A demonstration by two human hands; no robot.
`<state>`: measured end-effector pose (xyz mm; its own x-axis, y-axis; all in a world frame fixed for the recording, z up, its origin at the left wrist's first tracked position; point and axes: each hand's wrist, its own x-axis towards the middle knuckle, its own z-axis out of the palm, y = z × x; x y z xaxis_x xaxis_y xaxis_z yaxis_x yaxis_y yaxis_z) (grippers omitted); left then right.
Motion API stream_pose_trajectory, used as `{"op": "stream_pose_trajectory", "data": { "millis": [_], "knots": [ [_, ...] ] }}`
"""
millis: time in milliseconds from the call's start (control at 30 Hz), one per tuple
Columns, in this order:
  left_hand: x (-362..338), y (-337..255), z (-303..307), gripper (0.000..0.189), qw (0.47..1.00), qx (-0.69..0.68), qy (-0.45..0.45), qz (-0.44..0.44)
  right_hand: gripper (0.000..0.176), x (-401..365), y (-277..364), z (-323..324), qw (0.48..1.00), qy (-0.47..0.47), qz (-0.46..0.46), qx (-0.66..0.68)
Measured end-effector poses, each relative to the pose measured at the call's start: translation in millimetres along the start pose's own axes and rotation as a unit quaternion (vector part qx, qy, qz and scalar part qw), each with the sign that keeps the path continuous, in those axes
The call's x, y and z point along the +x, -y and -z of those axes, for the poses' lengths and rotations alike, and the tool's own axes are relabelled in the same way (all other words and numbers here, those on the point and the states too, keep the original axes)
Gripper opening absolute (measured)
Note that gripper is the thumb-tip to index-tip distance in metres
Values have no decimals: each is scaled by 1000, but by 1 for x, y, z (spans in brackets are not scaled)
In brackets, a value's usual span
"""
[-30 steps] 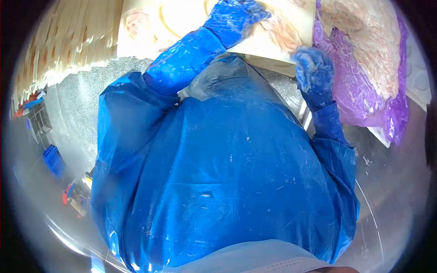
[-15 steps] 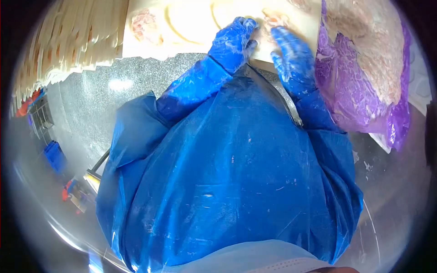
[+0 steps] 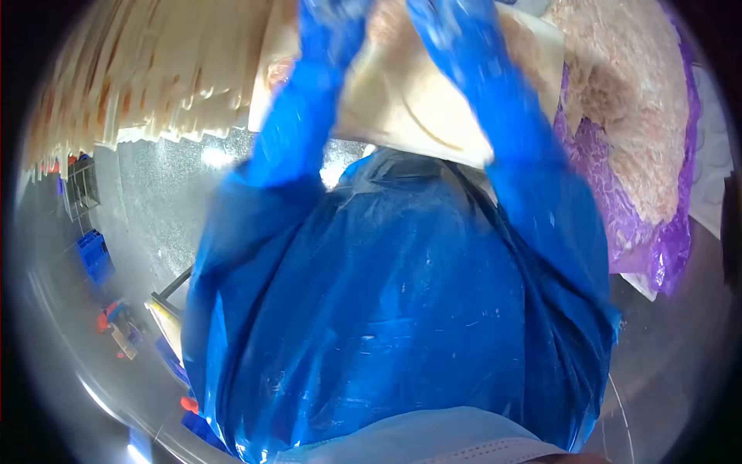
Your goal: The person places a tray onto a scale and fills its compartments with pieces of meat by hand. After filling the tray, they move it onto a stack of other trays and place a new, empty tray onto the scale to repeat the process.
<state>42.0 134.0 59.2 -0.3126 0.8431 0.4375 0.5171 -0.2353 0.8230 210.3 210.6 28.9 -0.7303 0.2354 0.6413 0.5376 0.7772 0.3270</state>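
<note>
The left grip (image 3: 328, 27) and right grip (image 3: 447, 23) are hovering side by side over the cutting board (image 3: 402, 108), with pinkish meat (image 3: 386, 23) lying between them. Blur is smearing both grips, so I cannot tell how wide either is.

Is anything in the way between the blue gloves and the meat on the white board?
Nothing visible. The left hand and right hand are both over the white board, right by the meat. The purple bag lies off to the right. Blur hides any touching.
</note>
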Motion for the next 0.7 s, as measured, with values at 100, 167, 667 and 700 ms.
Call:
{"op": "stream_pose_trajectory", "data": {
  "millis": [100, 167, 667, 700],
  "knots": [
    [34, 106, 4, 36, 913, 343, -22, -219, 32, -4, -47, -15, 987, 16, -42, 152],
    [16, 69, -6, 36, 940, 238, -100, -222, 31, -47, -98, 6, 956, 32, -84, 280],
    [-111, -29, -126, 75, 878, 215, 383, -191, 50, -215, -31, 121, 789, 194, -364, 456],
    [-110, -30, -126, 75, 886, 226, 365, -176, 50, -224, -49, 106, 788, 196, -366, 455]
  ]
}}
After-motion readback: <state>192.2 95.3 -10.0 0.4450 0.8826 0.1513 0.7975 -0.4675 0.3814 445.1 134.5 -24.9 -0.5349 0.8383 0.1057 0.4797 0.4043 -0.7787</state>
